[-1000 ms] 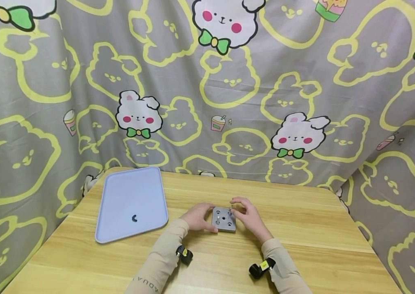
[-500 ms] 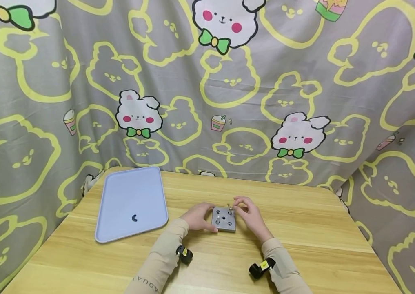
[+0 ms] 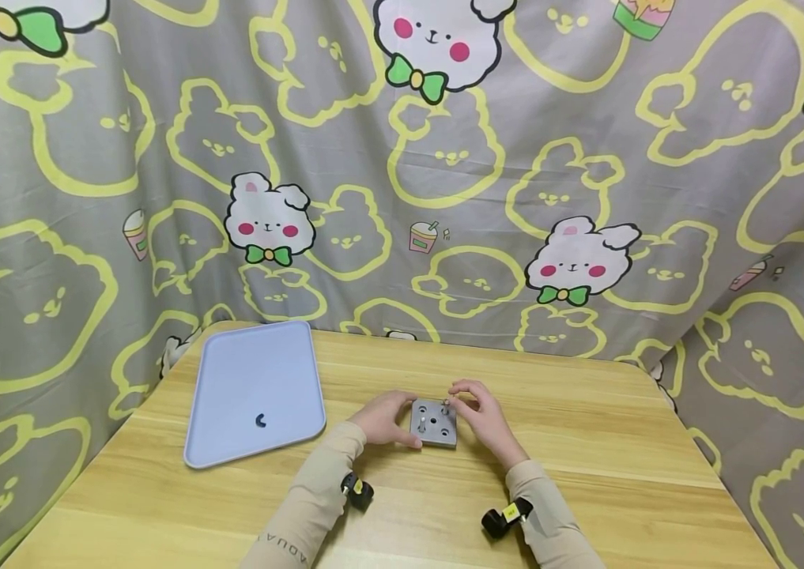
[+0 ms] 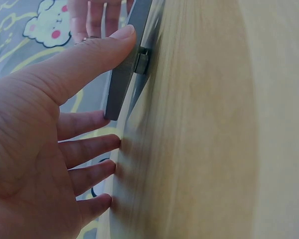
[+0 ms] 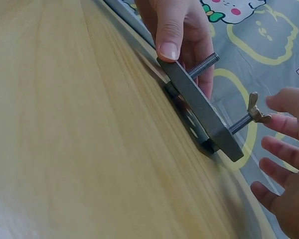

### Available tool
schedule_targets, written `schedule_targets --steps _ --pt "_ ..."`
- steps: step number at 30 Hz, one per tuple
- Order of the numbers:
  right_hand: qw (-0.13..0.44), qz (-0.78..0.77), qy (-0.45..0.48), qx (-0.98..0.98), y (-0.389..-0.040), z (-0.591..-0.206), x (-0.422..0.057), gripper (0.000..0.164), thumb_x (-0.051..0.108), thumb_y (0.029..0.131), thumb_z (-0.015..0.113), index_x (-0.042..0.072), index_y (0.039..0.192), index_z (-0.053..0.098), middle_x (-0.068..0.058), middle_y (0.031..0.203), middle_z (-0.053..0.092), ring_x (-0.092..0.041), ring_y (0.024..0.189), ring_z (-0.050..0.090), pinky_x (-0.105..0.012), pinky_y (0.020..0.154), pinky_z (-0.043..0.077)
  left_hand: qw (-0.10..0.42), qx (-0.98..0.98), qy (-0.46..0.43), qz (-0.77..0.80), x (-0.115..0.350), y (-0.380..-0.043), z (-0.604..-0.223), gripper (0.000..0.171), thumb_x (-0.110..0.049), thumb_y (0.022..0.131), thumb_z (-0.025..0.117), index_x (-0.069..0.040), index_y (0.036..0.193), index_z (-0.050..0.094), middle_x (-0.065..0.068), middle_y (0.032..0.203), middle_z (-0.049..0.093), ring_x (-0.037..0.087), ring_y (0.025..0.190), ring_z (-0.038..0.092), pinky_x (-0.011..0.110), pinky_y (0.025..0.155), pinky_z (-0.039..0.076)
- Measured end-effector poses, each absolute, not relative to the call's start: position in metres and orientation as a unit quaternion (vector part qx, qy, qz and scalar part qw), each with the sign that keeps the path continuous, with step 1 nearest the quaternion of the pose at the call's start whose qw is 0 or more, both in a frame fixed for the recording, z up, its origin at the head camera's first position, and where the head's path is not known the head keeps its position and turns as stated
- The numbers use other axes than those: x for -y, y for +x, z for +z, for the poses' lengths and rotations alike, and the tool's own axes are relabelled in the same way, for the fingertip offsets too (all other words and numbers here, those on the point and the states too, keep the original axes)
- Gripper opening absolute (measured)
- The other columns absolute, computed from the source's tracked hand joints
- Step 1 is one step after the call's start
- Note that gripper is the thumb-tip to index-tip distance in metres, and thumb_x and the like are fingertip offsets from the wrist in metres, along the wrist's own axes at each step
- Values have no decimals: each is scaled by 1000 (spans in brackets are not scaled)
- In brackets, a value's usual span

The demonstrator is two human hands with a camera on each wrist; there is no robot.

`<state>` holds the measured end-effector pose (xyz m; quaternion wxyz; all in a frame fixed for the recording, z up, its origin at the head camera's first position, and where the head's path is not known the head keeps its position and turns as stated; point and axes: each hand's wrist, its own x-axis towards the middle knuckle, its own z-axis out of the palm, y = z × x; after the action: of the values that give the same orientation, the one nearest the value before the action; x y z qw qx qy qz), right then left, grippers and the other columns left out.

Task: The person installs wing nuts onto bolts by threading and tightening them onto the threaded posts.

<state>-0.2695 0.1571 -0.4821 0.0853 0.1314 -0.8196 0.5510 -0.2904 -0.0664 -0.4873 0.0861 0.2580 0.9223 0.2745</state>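
Observation:
A square grey metal plate (image 3: 434, 435) with several holes lies on the table, raised a little on the bolt heads (image 4: 142, 61) beneath it. Two threaded bolts stick up through it. One bolt (image 5: 205, 64) is bare; the far right one carries a brass-coloured wing nut (image 5: 255, 112) near its top. My left hand (image 3: 382, 420) grips the plate's left side, thumb (image 4: 104, 50) on the near edge and forefinger at a corner. My right hand (image 3: 481, 415) is at the wing nut, fingertips (image 5: 272, 122) beside one wing and seemingly touching it; both wings stay visible.
On the left of the wooden table (image 3: 586, 458) lies a pale blue tray (image 3: 252, 375) with a small dark C-shaped piece (image 3: 261, 421) in it. A patterned curtain (image 3: 373, 158) surrounds the table's back and sides. Black wrist cameras (image 3: 507, 518) sit on both forearms.
My right fingers drew back slightly from the wing nut half a second ago and are now close against it again. My left hand and the plate have stayed in place.

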Motion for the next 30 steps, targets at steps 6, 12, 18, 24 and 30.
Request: schedule_targets --steps 6,12,18,24,30 --pt "106 537 128 827 -265 -475 -156 10 -1 92 56 -5 87 64 -25 123 60 -40 119 54 -24 92 51 84 -923 260 273 66 -291 -487 90 -44 70 84 -2 141 47 16 143 52 32 134 48 46 115 36" --pt "111 526 129 833 -284 -503 -163 3 2 86 65 2 89 64 -16 125 62 -34 119 56 -39 94 53 80 -923 261 271 66 -291 -489 90 -45 69 84 -3 140 48 15 143 53 31 133 49 45 115 37" --pt "88 544 128 824 -286 -505 -165 33 7 85 72 5 116 62 -15 129 59 -37 124 53 -53 98 51 81 -923 261 270 66 -291 -488 90 -46 70 83 -3 140 47 15 143 52 31 133 49 46 115 37" --pt "79 534 143 829 -285 -504 -164 34 7 86 71 5 119 64 -16 132 56 -36 123 53 -50 97 52 82 -924 260 269 66 -291 -487 91 -46 70 83 -3 141 47 15 143 52 31 134 48 46 115 37" --pt "95 538 127 828 -285 -505 -164 16 15 91 66 3 102 68 -16 130 59 -33 124 53 -49 100 50 82 -925 258 268 66 -291 -488 91 -46 69 83 -4 141 47 15 144 52 31 134 48 46 115 36"
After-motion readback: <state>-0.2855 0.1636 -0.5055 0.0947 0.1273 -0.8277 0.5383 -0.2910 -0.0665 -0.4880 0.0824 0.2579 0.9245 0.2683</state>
